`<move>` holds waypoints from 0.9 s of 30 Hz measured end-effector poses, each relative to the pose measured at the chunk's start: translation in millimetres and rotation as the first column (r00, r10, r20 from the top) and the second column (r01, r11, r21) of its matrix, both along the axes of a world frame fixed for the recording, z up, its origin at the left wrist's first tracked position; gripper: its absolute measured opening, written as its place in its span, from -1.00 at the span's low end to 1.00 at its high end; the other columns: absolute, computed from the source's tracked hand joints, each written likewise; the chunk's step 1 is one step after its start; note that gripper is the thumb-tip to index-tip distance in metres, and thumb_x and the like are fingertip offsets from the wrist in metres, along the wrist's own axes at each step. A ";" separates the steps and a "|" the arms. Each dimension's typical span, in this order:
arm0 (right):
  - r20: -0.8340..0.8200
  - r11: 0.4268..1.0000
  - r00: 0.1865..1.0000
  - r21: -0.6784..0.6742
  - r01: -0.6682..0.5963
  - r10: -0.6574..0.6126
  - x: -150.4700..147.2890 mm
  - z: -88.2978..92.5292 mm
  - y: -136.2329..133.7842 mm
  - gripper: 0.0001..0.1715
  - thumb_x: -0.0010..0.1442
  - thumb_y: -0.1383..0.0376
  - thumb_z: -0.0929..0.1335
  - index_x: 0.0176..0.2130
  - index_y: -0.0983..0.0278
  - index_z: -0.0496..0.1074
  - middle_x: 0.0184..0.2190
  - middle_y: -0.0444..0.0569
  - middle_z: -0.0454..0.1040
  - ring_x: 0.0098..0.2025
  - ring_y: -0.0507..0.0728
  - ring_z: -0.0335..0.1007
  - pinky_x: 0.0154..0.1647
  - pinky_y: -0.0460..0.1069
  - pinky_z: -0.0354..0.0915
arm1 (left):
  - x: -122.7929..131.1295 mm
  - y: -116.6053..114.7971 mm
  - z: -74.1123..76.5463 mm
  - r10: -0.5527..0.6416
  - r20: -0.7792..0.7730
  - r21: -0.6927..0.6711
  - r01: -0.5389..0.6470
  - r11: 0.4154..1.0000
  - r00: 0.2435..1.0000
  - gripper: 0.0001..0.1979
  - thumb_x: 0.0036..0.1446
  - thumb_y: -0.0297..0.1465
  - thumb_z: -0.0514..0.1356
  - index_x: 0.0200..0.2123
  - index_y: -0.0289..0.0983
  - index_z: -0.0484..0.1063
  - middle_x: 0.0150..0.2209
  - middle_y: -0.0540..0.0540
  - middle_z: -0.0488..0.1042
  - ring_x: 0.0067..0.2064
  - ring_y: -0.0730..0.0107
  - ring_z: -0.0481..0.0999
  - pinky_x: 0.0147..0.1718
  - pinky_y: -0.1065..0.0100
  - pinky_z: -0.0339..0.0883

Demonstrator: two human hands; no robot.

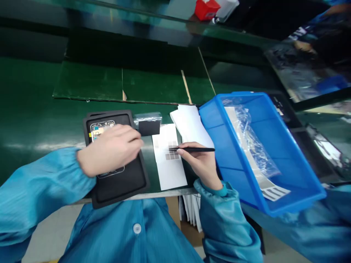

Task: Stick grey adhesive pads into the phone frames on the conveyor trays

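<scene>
- Nearest, the wearer's blue smock (pixel 123 233) fills the bottom edge, with 1 white button (pixel 137 228) showing.
- Below the bench edge, a row of white papers (pixel 191 210) stands upright.
- On the left, a black tray (pixel 133 184) lies slightly tilted on the bench, its near corner past the edge; the rim of another shows behind it.
- The left hand (pixel 112 149) hovers over this tray, blurred, fingers bent inward; whether it grips anything cannot be told.
- Partly hidden under that hand, an opened phone (pixel 95 128) lies in the tray, its inner parts visible at the top.
- The right hand (pixel 201 160) grasps black tweezers (pixel 199 149) like a pen, tips pointing left.
- The tips are at a white sheet (pixel 173 178) bearing small grey-brown patches (pixel 172 156); contact is unclear.
- Right of that hand, a blue bin (pixel 233 157) holds a clear plastic bag (pixel 259 153) and a pale strip with dark bars (pixel 275 193).
- Beyond the sheet are a black rectangle (pixel 149 128) with clear wrapping (pixel 148 116), and loose white papers (pixel 192 126).
- Farther back, green panels (pixel 153 86) cross the bench; a red box (pixel 207 9) sits at the top.
</scene>
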State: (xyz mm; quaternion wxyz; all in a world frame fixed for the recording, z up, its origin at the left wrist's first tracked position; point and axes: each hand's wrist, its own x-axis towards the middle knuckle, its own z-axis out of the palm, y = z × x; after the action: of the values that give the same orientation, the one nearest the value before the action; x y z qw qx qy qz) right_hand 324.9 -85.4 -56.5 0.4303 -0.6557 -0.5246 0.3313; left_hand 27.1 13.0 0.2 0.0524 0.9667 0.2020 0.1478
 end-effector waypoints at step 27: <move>0.073 0.988 0.991 0.098 -0.122 0.115 13.5 -30.0 -17.9 -0.78 0.16 0.13 0.48 -0.26 0.22 0.58 -0.27 0.01 0.66 -0.24 0.20 0.61 -0.14 0.12 0.53 | 99.0 -28.3 -39.0 -0.112 -0.372 -0.118 0.073 0.990 0.922 -0.76 0.30 -0.56 0.06 -0.09 -0.36 0.50 -0.18 -0.21 0.45 -0.15 0.16 0.49 -0.20 0.19 0.39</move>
State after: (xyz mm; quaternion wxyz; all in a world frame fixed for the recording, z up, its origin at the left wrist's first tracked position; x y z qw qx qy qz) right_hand 338.5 -103.3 -86.5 0.4248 -0.6111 -0.5931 0.3071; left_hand 126.1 -15.3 -38.7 0.0686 0.9816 0.1698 -0.0541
